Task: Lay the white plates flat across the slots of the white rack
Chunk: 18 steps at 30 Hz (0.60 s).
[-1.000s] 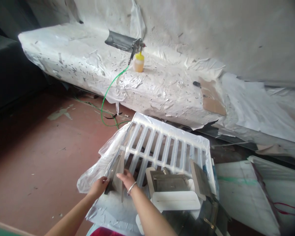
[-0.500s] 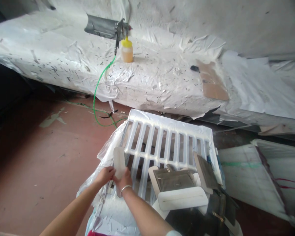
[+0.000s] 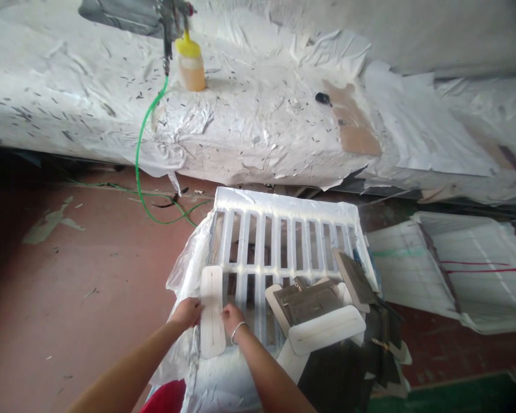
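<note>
Wrinkled white covering, flecked with dark scraps, runs along the bench [image 3: 258, 109] at the back, and up there sits a spray gun [image 3: 167, 26] beside a yellow-topped bottle [image 3: 191, 69] of amber liquid, a green hose [image 3: 138, 152] looping down towards the reddish floor [image 3: 94, 281]. Down in front, it's all about the slatted white rack [image 3: 284, 202], and the action is at its near left corner! A pale panel [image 3: 212, 312] with rounded ends and a thin line down its middle is over that corner, its long side pointing away from the person. The left hand [image 3: 188, 312] has fingers and thumb closed on its left edge; the right hand [image 3: 233, 322], bracelet [image 3: 239, 331] at the wrist, pinches the opposite edge, so the two hands are apart with the panel between them.

Over on the right, what a pile: a brown pouch [image 3: 308, 302] leans among the pieces, with another pale panel [image 3: 327, 331] lying just in front of it and darker pieces [image 3: 339, 373] below, spreading past the rack's edge. So how far along are we? One piece looks to be in work, neither hand free of it, and several others lie out of hand. Whether that pile is finished or waiting, I can't tell from here.
</note>
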Motion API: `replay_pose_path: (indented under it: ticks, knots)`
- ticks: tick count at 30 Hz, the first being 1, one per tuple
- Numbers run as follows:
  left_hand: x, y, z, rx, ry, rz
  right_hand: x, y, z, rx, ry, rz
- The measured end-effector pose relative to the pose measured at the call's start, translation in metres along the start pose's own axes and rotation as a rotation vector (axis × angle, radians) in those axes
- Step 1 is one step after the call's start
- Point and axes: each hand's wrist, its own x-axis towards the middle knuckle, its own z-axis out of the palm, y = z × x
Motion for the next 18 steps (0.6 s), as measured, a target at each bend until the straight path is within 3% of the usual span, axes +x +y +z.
replay_pose_path:
  ticks: [5, 9, 18]
  knots:
    - [-0.003, 0.006, -0.013, 0.068, 0.044, 0.062, -0.004, -0.004, 0.010, -0.028, 0.008, 0.066]
    - [-0.009, 0.000, -0.021, 0.037, 0.013, 0.026, -0.003, -0.010, 0.021, -0.041, -0.001, 0.077]
    - [-0.001, 0.002, -0.012, 0.114, -0.029, -0.036, -0.008, -0.001, 0.005, -0.075, -0.096, 0.132]
